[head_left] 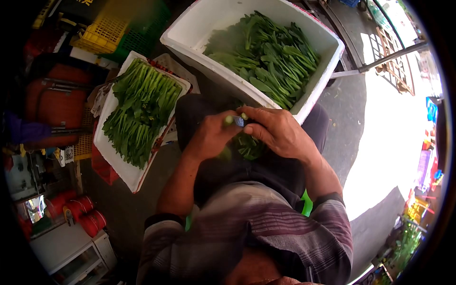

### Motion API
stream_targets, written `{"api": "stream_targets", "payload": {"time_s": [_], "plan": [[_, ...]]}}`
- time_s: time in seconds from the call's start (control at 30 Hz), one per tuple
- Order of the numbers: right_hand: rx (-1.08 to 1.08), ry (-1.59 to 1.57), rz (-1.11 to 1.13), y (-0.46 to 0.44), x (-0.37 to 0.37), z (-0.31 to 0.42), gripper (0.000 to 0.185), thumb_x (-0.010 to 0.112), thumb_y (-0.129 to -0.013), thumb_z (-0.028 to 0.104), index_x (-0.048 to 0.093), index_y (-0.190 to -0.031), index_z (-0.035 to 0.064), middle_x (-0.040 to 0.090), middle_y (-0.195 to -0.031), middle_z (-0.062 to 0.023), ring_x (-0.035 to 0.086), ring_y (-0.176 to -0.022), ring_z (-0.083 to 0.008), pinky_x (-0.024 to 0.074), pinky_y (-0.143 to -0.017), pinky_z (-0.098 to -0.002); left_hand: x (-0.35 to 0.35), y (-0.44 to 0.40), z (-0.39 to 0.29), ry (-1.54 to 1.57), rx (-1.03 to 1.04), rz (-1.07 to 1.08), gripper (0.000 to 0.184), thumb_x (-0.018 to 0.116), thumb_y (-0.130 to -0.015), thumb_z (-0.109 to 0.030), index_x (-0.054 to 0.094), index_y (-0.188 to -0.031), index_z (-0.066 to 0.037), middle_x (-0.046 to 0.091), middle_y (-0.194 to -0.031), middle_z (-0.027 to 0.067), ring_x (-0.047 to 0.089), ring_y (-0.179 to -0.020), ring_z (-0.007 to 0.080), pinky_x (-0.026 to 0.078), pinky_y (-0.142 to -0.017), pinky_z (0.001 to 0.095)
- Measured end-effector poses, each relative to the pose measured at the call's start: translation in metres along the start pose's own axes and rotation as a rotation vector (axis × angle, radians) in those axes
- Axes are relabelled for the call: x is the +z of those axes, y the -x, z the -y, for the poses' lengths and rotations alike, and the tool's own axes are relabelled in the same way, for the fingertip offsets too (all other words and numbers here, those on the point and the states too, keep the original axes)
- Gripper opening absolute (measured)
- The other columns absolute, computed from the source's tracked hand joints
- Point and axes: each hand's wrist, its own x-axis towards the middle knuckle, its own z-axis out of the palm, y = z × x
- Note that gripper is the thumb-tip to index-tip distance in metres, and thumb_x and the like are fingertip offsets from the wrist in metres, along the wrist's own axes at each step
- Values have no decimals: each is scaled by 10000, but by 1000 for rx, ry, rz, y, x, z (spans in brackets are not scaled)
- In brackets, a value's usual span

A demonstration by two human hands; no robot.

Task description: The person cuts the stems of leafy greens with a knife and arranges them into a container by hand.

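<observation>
My left hand is closed around leafy green vegetable stalks, and one pale cut stem end sticks out by its thumb. Close beside it, my right hand pinches another stalk between thumb and fingers. A small flat blue-grey piece shows between the two hands; I cannot tell what it is or which hand has it. Green leaves hang below the hands over my lap. A big white foam box stands just beyond my knees, with loose leafy stalks inside.
To the left, a shallow white foam tray bears neatly laid leafy stalks. Yellow crates and a green crate stand behind it. Red canisters sit lower left near a white cabinet. A metal frame stands at right.
</observation>
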Motion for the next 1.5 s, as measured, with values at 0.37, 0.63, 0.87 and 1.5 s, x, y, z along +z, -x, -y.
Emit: {"api": "stream_targets", "payload": {"time_s": [0.37, 0.63, 0.87, 1.5], "plan": [[34, -189, 52, 2, 0, -10, 379, 619, -1011, 202, 606, -1331, 1, 705, -989, -223, 695, -902, -372, 534, -806, -418, 4, 1, 8, 17, 133, -26, 260, 685, -991, -173, 669, -1180, 4, 674, -884, 98, 615, -760, 163, 488, -689, 314], [145, -193, -9, 12, -6, -2, 465, 587, -1058, 318, 586, -1357, -38, 688, -975, -120, 619, -851, -181, 506, -821, -308, 3, 0, 16, 30, 159, -51, 242, 656, -1037, -229, 661, -1128, -5, 585, -831, -24, 508, -721, 56, 437, -639, 245], [410, -380, -16, 20, 8, -11, 527, 510, -1075, 455, 662, -1212, -31, 557, -739, -21, 498, -668, -104, 405, -621, -269, -20, 5, 6, 486, 93, -136, 200, 645, -1033, -193, 636, -1101, -5, 593, -798, 17, 581, -708, 118, 497, -671, 282], [615, -514, 144, 20, 92, -68, 540, 471, -1099, 410, 708, -960, -55, 519, -618, -10, 493, -558, -97, 394, -540, -266, -302, 150, 92, -1089, -518, -771, 435, 563, -1050, -371, 581, -1255, 13, 663, -1168, 244, 627, -1093, 436, 495, -910, 491]]}}
